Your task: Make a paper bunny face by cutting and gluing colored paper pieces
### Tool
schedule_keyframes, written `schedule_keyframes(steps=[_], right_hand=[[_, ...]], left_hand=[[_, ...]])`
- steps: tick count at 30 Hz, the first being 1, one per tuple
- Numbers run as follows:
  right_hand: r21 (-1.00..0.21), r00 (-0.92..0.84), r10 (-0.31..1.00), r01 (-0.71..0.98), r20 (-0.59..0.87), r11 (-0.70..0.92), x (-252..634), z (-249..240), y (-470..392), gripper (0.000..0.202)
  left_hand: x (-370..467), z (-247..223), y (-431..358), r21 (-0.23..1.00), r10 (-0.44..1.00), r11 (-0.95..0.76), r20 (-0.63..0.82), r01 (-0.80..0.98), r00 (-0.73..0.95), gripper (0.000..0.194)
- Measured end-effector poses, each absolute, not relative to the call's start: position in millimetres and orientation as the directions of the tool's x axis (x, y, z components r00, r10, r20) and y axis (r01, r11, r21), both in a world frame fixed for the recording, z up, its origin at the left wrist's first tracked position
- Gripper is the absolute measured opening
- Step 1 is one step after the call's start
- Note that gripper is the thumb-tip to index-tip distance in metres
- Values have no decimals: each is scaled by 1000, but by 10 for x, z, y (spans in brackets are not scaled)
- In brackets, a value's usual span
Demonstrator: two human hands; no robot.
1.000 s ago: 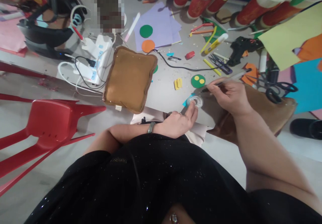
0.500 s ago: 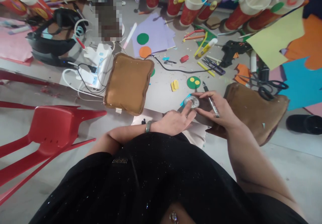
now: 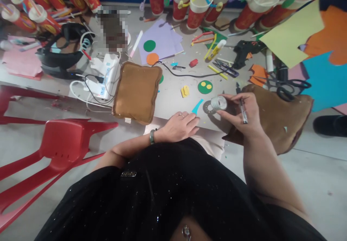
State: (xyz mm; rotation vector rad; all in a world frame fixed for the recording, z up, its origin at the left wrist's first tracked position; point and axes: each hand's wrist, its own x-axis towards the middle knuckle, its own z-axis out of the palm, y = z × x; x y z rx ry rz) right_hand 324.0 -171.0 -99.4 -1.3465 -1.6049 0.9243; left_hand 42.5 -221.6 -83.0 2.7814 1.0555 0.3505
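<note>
My right hand (image 3: 245, 112) is closed round a small clear, ribbed, round piece (image 3: 219, 103), held between thumb and fingers just above the table; its exact kind is unclear. A black pen (image 3: 243, 111) is tucked in the same hand. My left hand (image 3: 182, 126) lies palm down at the table's front edge, fingers loosely bent and holding nothing visible; its thumb is hidden. Beside its fingertips is a narrow blue paper strip (image 3: 197, 106). A dark spotted round patch (image 3: 208, 107) shows on the table below the clear piece. Behind are a green disc with two yellow dots (image 3: 205, 87) and a yellow piece (image 3: 185, 91).
Brown cushions (image 3: 137, 93) (image 3: 279, 118) lie either side of my hands. Farther back are scissors (image 3: 291, 87), a glue gun (image 3: 246, 53), coloured paper (image 3: 295, 35) and red cups (image 3: 199, 9) with straws. A power strip (image 3: 110, 76) and red chair (image 3: 63, 140) are at left.
My right hand has lifted the clear round piece, tilted it and moved it right. My left hand has drawn back left off it, leaving the blue strip more exposed.
</note>
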Motion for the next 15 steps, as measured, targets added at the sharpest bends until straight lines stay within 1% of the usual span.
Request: schedule_keyframes(steps=[4, 11, 15], right_hand=[[-865, -116, 972, 445, 203, 234, 3236, -999, -1821, 60], [-795, -157, 979, 573, 130, 197, 3103, -843, -1955, 49], [-785, -154, 981, 592, 114, 184, 3052, -846, -1968, 49]], left_hand=[[434, -815, -2221, 160, 711, -701, 88, 694, 698, 52], [425, -802, -2230, 163, 714, -687, -23, 708, 699, 62], [411, -777, -2203, 172, 714, -679, -72, 714, 697, 62]])
